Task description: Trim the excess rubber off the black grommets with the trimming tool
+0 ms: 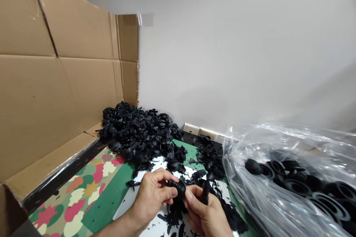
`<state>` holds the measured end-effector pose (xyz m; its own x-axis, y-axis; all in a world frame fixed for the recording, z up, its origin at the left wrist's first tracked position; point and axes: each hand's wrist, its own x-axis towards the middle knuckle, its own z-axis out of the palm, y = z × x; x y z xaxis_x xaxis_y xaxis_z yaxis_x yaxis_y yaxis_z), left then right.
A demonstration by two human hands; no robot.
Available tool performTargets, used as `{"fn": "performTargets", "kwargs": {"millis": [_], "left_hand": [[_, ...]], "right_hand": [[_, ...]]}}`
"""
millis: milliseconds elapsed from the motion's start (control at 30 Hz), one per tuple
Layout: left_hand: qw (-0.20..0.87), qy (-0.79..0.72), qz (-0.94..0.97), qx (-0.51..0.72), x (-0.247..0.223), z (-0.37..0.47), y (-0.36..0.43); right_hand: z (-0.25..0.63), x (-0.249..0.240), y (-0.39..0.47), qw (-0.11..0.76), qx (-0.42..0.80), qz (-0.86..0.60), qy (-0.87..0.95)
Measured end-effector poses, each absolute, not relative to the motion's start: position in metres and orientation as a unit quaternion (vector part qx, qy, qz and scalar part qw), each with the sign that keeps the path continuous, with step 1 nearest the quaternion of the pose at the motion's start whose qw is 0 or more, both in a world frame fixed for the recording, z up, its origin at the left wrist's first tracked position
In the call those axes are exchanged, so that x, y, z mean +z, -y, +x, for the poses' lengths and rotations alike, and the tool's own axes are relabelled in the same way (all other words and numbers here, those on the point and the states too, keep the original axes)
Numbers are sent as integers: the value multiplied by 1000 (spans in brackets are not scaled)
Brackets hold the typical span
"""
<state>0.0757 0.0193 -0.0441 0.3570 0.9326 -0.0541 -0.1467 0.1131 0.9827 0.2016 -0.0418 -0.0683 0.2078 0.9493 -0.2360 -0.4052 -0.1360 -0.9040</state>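
A small black ribbed rubber part [180, 189] is held between both hands at the lower middle of the view. My left hand [154, 192] is closed on it, thumb in front and fingers behind. From the other side, the thumb and fingertips of my right hand [204, 207] pinch its edge. A dark slender object [205, 191] stands up between the right fingers; its kind is unclear. Black rubber scraps [178, 216] lie under the hands on a white sheet [150, 226]. Behind the left hand is a large heap of black ribbed rubber parts [141, 129].
A clear plastic bag [233, 166] on the right holds several black rubber rings and cups [297, 185]. Cardboard [69, 44] stands along the left side. More scraps [210, 155] lie near the wall [236, 44]. A patterned sheet [83, 192] covers the table's left part.
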Motion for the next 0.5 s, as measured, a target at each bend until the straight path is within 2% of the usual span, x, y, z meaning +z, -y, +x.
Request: {"fn": "performTargets", "kwargs": {"millis": [67,233,400,500], "left_hand": [[631,-383,524,424,-44,76,-19],[612,-396,532,430,-44,75,-19],[567,-426,576,406,-48,73,-18],[546,-432,599,396,-50,72,-17]], "right_hand": [[201,-66,42,598,520,-530,303],[221,-53,50,597,304,-649,361],[246,-40,64,651,261,-633,328],[242,-42,64,685,298,-584,318]]}}
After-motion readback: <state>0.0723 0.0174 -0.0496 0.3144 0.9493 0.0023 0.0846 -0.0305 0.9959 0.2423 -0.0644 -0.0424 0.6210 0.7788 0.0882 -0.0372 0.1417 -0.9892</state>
